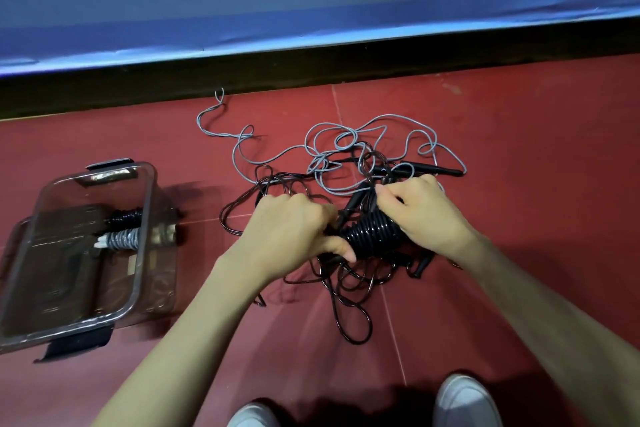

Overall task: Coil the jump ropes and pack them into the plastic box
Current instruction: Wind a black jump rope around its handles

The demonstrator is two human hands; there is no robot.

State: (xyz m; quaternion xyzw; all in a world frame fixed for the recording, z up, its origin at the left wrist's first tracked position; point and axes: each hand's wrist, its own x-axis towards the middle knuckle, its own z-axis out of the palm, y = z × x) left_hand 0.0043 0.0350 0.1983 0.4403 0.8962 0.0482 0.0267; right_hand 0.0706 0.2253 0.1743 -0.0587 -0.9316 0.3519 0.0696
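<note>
Glossy black rope coil (pixel 372 236), tight ribbed spiral, gripped between left hand (pixel 291 229) and right hand (pixel 427 215); handles hidden beneath. Translucent plastic box (pixel 145 253) left of hands, blurred.

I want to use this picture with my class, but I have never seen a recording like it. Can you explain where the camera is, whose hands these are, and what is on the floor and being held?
There is one picture, from a camera worn on a person's head, looking down. No machine is involved. The left hand and right hand grip a black rope coil wound tightly. Around it, loose black rope and a grey rope lie tangled on the red floor. At left stands an open clear plastic box holding two finished coils, one black, one grey. The person's shoes show at the bottom.
</note>
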